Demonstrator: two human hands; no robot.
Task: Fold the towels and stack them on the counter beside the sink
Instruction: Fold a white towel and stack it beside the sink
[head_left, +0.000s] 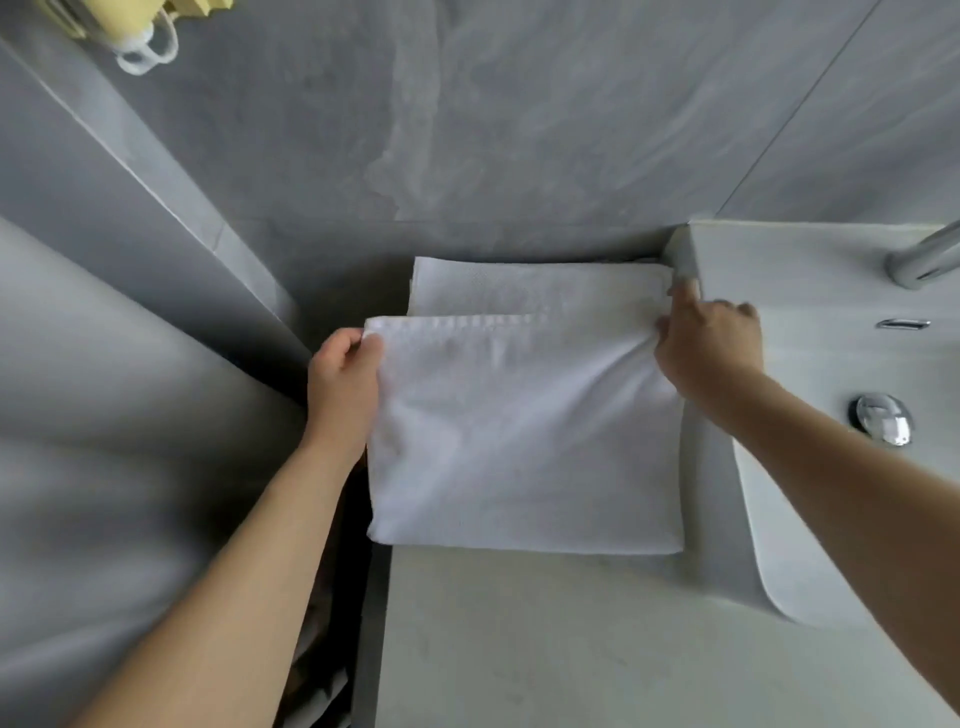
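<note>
A white towel lies on the pale counter to the left of the sink. Its near half is folded up over the far half, and the folded edge with a woven band stops short of the back edge. My left hand grips the left corner of that folded edge. My right hand pinches the right corner, with the index finger stretched toward the towel's far right corner against the sink's rim. The cloth puckers under the right hand.
A grey tiled wall rises right behind the counter. A chrome tap and drain plug belong to the sink on the right. Left of the counter is a dark gap, then a grey panel. A yellow object hangs top left.
</note>
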